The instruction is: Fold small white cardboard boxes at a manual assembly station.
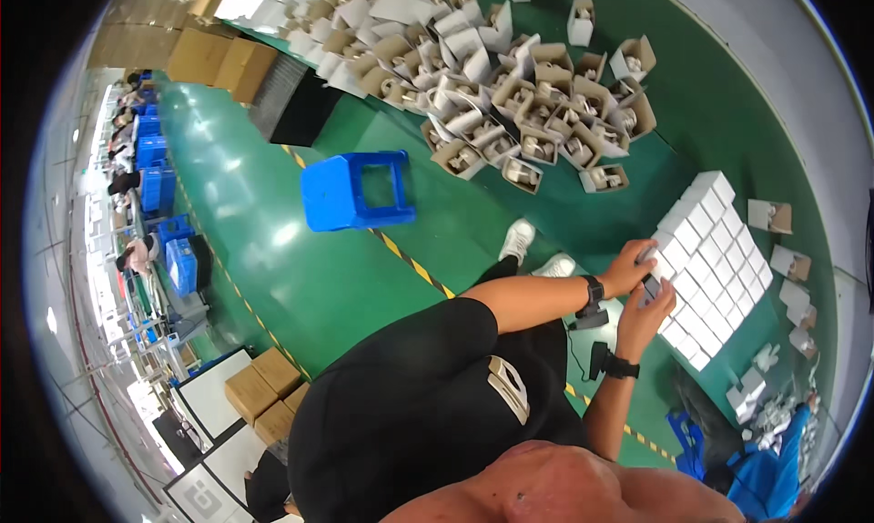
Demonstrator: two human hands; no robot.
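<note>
Both of my hands hold a small grey object with a dark face (650,288); its kind is too small to make out. My left hand (626,268) is closed on its upper end, with the thumb and fingers around it. Closed on the lower end is my right hand (645,317), fingers bent over the edge. Each wrist wears a black band. Just beyond the hands stands a block of closed white boxes (715,268) in tight rows. The hands are at its left edge; whether they touch it cannot be told.
A large heap of open white boxes (537,104) with pale items inside lies ahead. A blue stool (339,191) is on the green floor at left. More open boxes (769,215) stand to the right. A person in blue (774,473) is at lower right. Brown cartons (264,386) sit lower left.
</note>
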